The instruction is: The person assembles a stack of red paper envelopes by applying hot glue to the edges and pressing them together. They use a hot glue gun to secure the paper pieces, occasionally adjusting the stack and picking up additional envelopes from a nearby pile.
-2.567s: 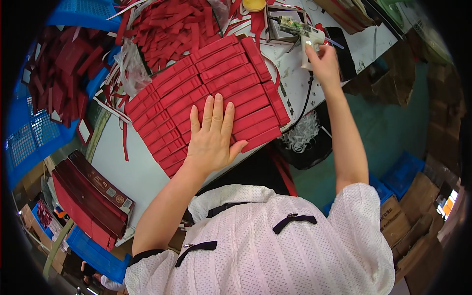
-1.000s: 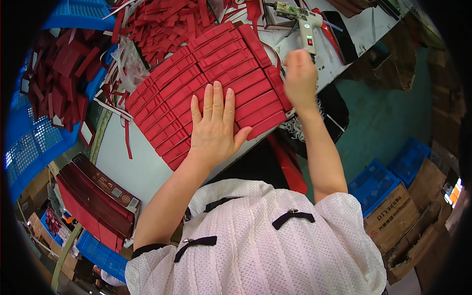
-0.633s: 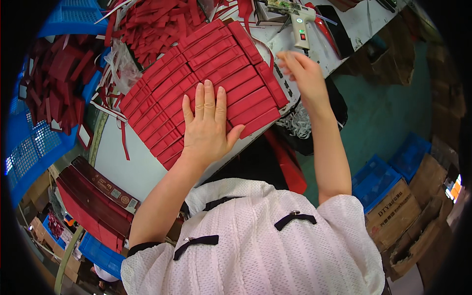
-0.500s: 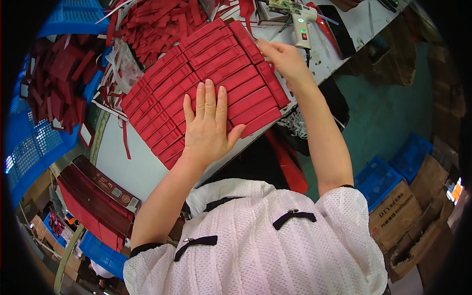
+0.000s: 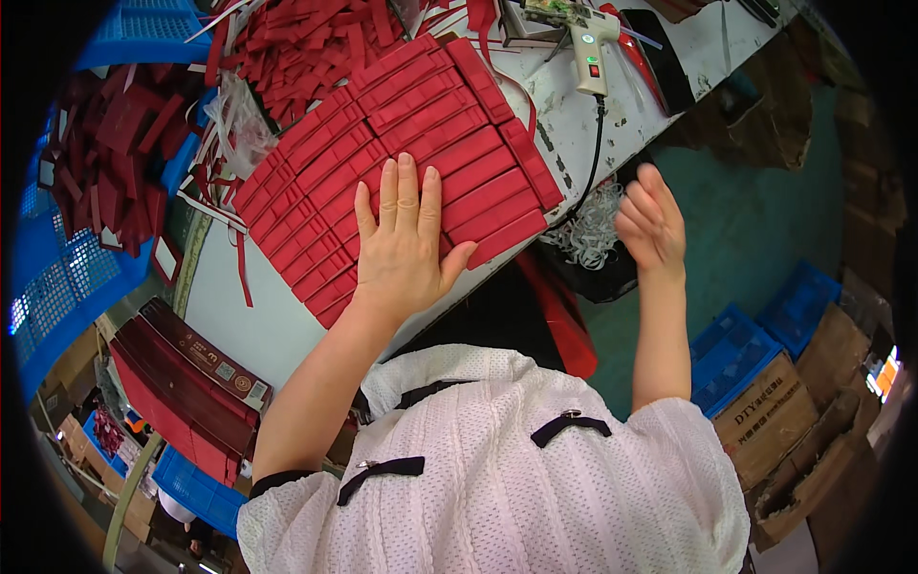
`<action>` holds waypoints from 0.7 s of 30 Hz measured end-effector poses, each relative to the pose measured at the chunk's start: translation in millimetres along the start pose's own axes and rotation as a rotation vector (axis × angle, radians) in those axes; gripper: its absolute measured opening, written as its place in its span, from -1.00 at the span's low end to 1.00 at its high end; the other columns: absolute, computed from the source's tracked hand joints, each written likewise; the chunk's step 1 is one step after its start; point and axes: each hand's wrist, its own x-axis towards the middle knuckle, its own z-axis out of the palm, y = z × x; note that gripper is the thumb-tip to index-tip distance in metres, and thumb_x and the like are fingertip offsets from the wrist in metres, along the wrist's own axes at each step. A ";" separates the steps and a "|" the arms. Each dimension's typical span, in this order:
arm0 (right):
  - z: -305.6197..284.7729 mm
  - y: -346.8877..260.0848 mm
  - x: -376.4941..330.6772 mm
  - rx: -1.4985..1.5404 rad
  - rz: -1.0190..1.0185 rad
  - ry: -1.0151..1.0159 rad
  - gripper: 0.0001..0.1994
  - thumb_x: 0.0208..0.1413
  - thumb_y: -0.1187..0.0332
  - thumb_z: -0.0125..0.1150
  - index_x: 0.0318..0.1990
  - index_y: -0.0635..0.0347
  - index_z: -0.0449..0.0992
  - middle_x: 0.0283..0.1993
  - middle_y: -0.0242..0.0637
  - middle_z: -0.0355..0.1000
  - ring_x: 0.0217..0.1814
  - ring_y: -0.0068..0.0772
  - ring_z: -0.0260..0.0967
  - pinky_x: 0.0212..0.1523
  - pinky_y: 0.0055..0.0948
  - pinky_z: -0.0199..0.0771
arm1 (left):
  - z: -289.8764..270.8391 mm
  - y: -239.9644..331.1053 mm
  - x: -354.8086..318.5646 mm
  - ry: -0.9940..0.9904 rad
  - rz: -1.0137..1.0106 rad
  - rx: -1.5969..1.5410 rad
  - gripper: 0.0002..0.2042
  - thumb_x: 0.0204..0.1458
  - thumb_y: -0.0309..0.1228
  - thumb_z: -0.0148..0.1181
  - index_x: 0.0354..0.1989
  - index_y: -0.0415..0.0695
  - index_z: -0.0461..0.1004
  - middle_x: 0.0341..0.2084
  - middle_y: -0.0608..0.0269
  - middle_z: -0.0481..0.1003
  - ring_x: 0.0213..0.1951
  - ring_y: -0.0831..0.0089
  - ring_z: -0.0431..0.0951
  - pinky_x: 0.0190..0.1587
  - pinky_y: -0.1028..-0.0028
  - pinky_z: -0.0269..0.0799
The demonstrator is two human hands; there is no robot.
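Rows of slim red boxes lie packed side by side on the white table, forming one slanted block. Flat on top of them rests my left hand, its fingers stretched out and the thumb spread. My right hand is off the table's edge to the right, raised in the air with the fingers curled together. Whatever those fingers hold, if anything, is hidden. Below and left of it hangs a bundle of whitish strings or scraps in a black bag.
A glue gun with a black cord lies at the table's far right. Loose red strips pile up behind the boxes. Blue crates with dark red boxes stand left; stacked boxes sit nearer. Cardboard and blue crates are at right.
My right hand has left the far right edge of the red boxes and moved right and nearer, past the table edge. My left hand stays in place.
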 end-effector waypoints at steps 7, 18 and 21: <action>-192.8 -31.6 -172.6 -0.360 -0.006 1.038 -0.84 0.15 0.35 0.02 -0.48 0.03 0.28 -0.65 -0.49 0.20 -0.70 -0.65 0.13 -0.70 -0.71 0.11 | -0.5 0.4 0.6 0.029 0.005 -0.009 -0.22 -0.06 0.03 0.03 0.20 -0.36 0.06 0.21 -0.30 -0.03 0.27 -0.11 -0.07 0.22 -0.09 -0.30; 33.1 29.1 24.1 -1.722 -0.595 0.311 -0.78 -0.11 0.49 0.22 -0.23 0.24 0.48 -0.22 -0.15 0.40 -0.15 -0.22 0.36 -0.12 -0.41 0.34 | 1.2 0.9 -0.2 0.025 -0.004 -0.006 -0.22 -0.07 0.03 0.05 0.20 -0.34 0.07 0.21 -0.30 -0.02 0.27 -0.11 -0.06 0.22 -0.09 -0.30; 65.9 46.2 67.7 -1.822 -0.681 -0.017 -0.78 -0.14 0.50 0.24 -0.26 0.19 0.49 -0.28 -0.20 0.37 -0.23 -0.23 0.34 -0.21 -0.39 0.35 | 1.4 -1.0 -0.3 0.021 -0.007 -0.028 -0.22 -0.07 0.02 0.05 0.21 -0.33 0.05 0.21 -0.29 -0.04 0.27 -0.10 -0.08 0.22 -0.08 -0.32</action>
